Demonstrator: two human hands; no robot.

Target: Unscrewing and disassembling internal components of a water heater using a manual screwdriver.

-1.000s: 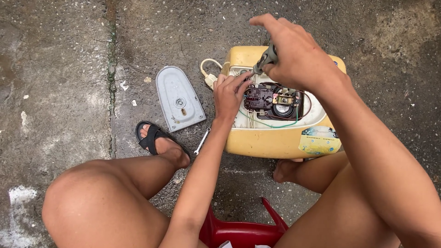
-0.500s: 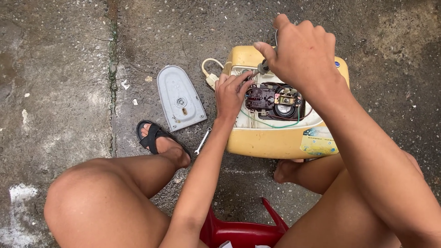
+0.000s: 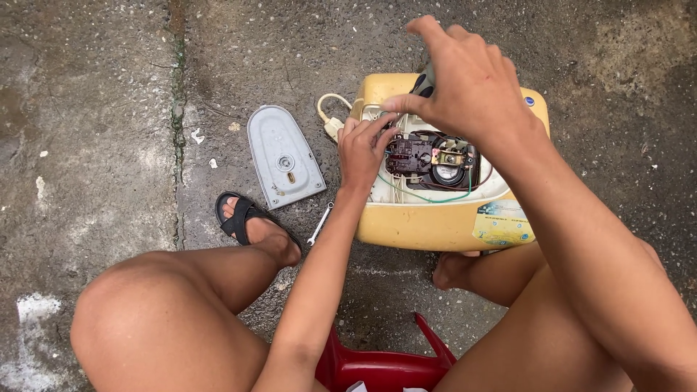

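Observation:
A yellow appliance housing lies open on the concrete, showing a dark switch block, a small motor part and green and red wires. My left hand rests its fingertips on the switch block at the opening's left edge. My right hand hovers above the housing's far side, fingers closed around a dark tool handle that points down into the opening. The tool's tip is hidden by my hand.
A grey removed cover plate lies left of the housing, and a small wrench sits beside my sandalled foot. A cream cord with a plug trails from the housing. A red plastic stool is under me.
My right hand has shifted slightly and turned with the tool over the housing's far side. My left hand stays on the switch block.

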